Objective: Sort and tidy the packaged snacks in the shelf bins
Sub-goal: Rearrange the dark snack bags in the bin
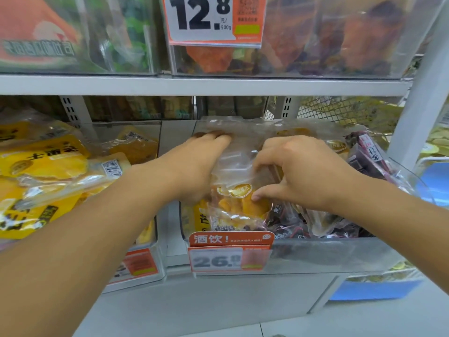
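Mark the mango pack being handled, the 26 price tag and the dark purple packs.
mango pack (239,203), head view: orange fruit.
26 price tag (216,260), head view: printed digits.
dark purple packs (369,156), head view: upper pack.

The left hand (194,166) fingers (213,137) hide behind the clear packet (238,164) (price tag (216,260) blurred).

Two bare forearms, no sleeves; left hand (194,164), right hand (298,166) ungloved, no rings, no watch
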Action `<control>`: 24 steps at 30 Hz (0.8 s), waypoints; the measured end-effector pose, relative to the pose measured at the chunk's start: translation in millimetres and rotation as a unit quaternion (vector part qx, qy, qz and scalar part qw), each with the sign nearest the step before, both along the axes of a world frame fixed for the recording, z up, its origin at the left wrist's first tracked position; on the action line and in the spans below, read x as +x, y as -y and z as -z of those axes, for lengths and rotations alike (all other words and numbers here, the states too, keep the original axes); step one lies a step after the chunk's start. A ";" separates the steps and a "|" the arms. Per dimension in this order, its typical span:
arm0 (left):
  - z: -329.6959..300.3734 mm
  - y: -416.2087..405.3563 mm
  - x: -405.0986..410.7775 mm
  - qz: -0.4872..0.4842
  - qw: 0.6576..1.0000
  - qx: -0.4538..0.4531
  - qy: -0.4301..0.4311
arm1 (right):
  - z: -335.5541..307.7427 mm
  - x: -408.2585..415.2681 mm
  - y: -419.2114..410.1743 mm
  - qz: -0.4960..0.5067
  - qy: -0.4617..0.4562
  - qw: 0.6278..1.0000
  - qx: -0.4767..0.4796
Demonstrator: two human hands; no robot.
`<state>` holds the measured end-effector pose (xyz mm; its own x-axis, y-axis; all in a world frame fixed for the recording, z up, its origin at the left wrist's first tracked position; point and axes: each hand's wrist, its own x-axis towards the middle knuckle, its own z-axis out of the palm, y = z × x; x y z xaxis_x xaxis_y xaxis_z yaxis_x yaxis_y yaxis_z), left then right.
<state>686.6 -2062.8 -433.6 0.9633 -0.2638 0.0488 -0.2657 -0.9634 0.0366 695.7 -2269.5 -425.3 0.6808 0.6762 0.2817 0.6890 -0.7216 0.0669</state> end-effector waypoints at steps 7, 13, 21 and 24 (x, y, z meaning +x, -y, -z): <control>-10.0 -13.6 -25.0 0.025 0.993 -0.098 -0.058 | 4.2 -0.4 -3.5 -0.048 0.105 0.993 -0.023; -10.2 -25.3 -39.1 0.008 0.988 -0.151 0.015 | -8.0 1.2 -11.8 -0.083 0.096 0.990 -0.058; 6.7 -36.8 -49.6 -0.002 0.982 -0.187 0.029 | -9.6 -7.7 -34.3 -0.028 0.046 0.980 -0.193; 10.0 -36.4 -51.4 0.013 0.985 -0.171 0.017 | -10.5 -5.8 -44.0 0.007 0.011 0.981 -0.195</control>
